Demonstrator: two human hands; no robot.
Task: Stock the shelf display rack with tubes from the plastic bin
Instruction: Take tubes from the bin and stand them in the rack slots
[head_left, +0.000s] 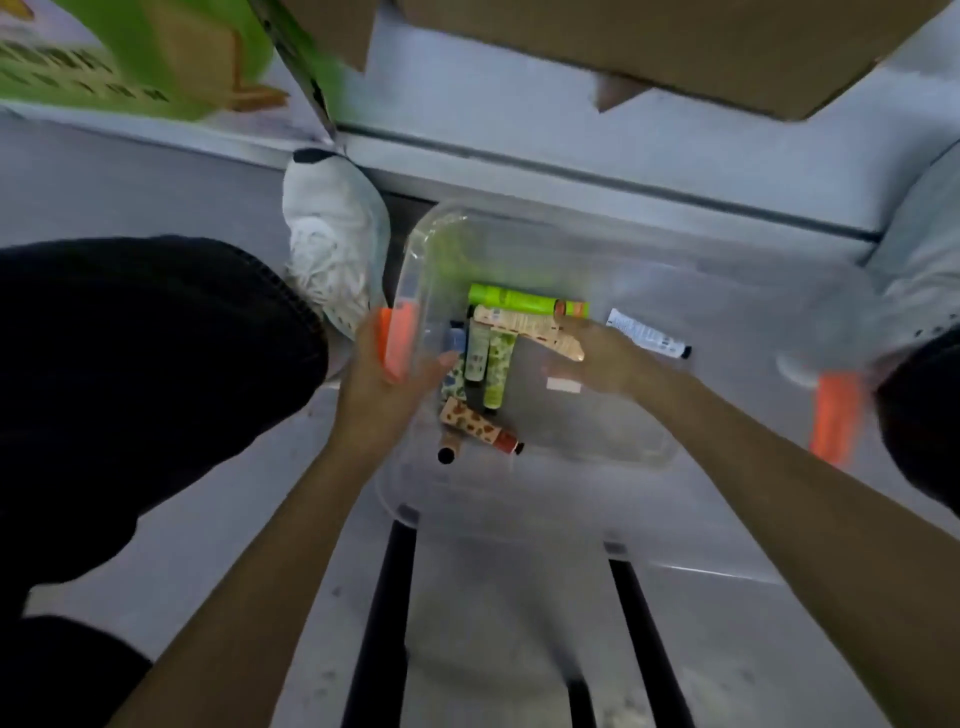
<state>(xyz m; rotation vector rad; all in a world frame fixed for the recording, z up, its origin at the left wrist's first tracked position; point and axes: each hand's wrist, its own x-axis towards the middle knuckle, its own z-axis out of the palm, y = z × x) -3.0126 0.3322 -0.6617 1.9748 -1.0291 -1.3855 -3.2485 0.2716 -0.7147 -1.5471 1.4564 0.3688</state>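
Everything's pretty motion-blurred here, so only the rough stuff can be made out. A clear plastic bin (493, 499) is seen from above, sitting low between the person's legs, with an orange latch (397, 338) on its left end and a second orange latch (836, 415) on the right end.

The tubes are all still in the bin, bunched toward its left half. A bright green tube (519, 300) is laid crosswise at the far side, and a peach tube (524, 325) is right against it. A couple of pale leafy tubes (498, 364) are lined up just below those. A spotted orange tube (475, 423) is lying nearest the camera. A white tube (647, 332) is off by itself to the right.

The left hand (387, 387) is wrapped over the bin's left wall right at the latch, thumb inside. The right hand (610, 366) is reached into the bin, with its fingertips at the end of the peach tube. Whether anything is actually pinched there can't be told through the blur.

A white shoe (332, 239) is planted just left of the bin. Cardboard boxes (649, 41) and a green box (130, 57) are seen further up.
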